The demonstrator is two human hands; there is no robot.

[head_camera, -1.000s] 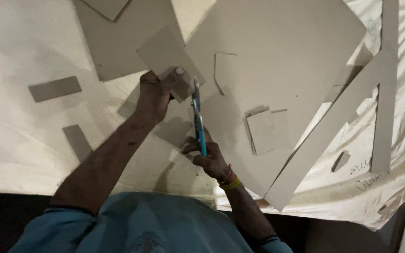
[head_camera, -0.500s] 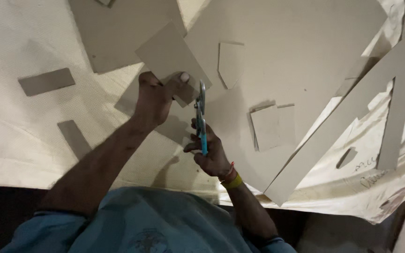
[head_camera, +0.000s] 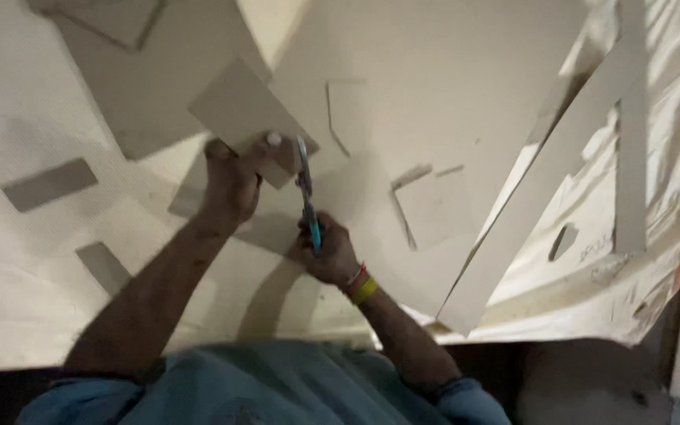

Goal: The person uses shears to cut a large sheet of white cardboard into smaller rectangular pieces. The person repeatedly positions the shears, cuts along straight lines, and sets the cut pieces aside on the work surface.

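My left hand (head_camera: 234, 177) grips the near edge of a small grey cardboard piece (head_camera: 238, 110), thumb on top, holding it tilted above the sheet-covered surface. My right hand (head_camera: 328, 252) is closed around the blue handles of a pair of scissors (head_camera: 306, 193). The blades point away from me and meet the right corner of the cardboard piece beside my left thumb. A red and yellow band sits on my right wrist.
A large cardboard sheet (head_camera: 450, 94) with cut-out flaps lies to the right. Long cardboard strips (head_camera: 529, 205) run diagonally and along the right side. Two small grey rectangles (head_camera: 49, 183) lie at left on the pale cloth (head_camera: 33, 94). Another big piece (head_camera: 151, 86) lies behind.
Both hands and the cardboard piece have shifted slightly; the scissors stay at the piece's right corner. The view has drifted a little, so the surrounding sheets appear lower.
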